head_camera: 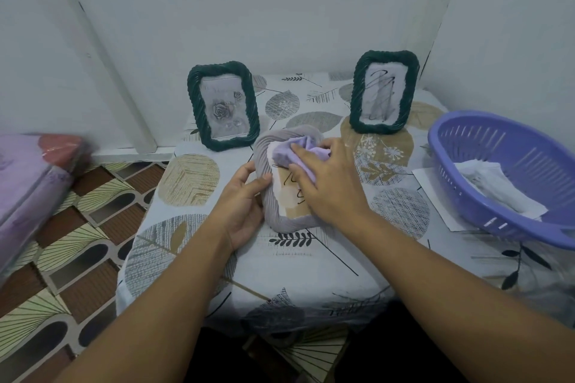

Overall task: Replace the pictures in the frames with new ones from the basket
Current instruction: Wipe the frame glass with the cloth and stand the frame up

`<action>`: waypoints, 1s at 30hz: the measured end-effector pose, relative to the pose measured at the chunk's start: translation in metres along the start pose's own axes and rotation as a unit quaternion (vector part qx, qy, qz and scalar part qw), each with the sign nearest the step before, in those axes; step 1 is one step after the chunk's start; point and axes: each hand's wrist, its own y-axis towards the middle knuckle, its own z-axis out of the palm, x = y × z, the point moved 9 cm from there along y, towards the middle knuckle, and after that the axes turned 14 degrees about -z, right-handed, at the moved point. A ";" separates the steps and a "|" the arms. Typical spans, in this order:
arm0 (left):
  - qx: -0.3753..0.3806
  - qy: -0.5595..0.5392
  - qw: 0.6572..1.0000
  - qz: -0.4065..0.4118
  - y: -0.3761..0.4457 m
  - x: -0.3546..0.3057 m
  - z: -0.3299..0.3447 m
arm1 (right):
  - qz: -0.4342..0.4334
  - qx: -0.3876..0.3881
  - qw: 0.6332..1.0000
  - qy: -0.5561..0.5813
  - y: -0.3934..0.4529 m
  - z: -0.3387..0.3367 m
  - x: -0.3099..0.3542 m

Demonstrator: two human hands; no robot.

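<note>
A grey ribbed picture frame [267, 162] lies flat on the table's middle. My left hand [245, 199] grips its left edge, thumb on top. My right hand [326, 183] presses a lilac cloth [303, 149] onto the frame's glass, fingers curled over the cloth. Two dark green rope-edged frames stand upright behind: the left frame [223, 106] shows a rose picture, the right frame [384, 92] a scribbled black drawing. A purple slotted basket [485, 146] at the right holds white paper pictures [497, 190].
The table [280, 274] wears a leaf-patterned cloth and stands in a white wall corner. A white sheet [432, 190] lies partly under the basket. A wrapped purple and red bundle [34, 171] sits at the left over a patterned floor [77, 258].
</note>
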 end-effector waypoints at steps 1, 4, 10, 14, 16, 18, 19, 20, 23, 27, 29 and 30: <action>0.002 -0.003 1.000 0.001 -0.001 -0.002 0.001 | -0.005 0.008 1.000 -0.006 -0.002 0.002 0.002; -0.004 0.005 1.000 0.008 -0.004 -0.010 0.003 | -0.011 0.015 1.000 0.009 -0.001 0.002 0.003; -0.016 0.068 0.997 0.026 -0.012 -0.017 0.011 | 0.065 -0.072 0.983 0.157 0.001 -0.011 -0.016; -0.005 0.088 0.995 0.036 -0.015 -0.020 0.017 | 0.051 -0.059 0.988 0.130 -0.002 -0.011 -0.012; -0.005 0.093 0.995 0.041 -0.015 -0.022 0.019 | 0.046 -0.052 0.993 0.098 -0.003 -0.012 -0.006; -0.011 0.096 0.994 0.043 -0.016 -0.022 0.018 | 0.041 -0.045 0.995 0.077 -0.003 -0.013 0.000; -0.013 0.097 0.994 0.044 -0.017 -0.022 0.017 | 0.040 -0.043 0.995 0.077 -0.003 -0.013 0.002; -0.014 0.098 0.994 0.046 -0.017 -0.021 0.017 | 0.039 -0.047 0.995 0.083 -0.003 -0.013 0.002; -0.013 0.107 0.993 0.052 -0.019 -0.020 0.018 | 0.040 -0.072 0.991 0.101 0.000 -0.014 -0.002; -0.009 0.107 0.993 0.055 -0.019 -0.021 0.019 | 0.021 -0.078 0.994 0.078 0.004 -0.019 0.001; -0.003 0.102 0.993 0.056 -0.019 -0.021 0.020 | 0.032 -0.096 0.992 0.079 0.009 -0.023 -0.003; 0.001 0.099 0.993 0.057 -0.019 -0.020 0.021 | 0.040 -0.106 0.990 0.081 0.011 -0.025 -0.004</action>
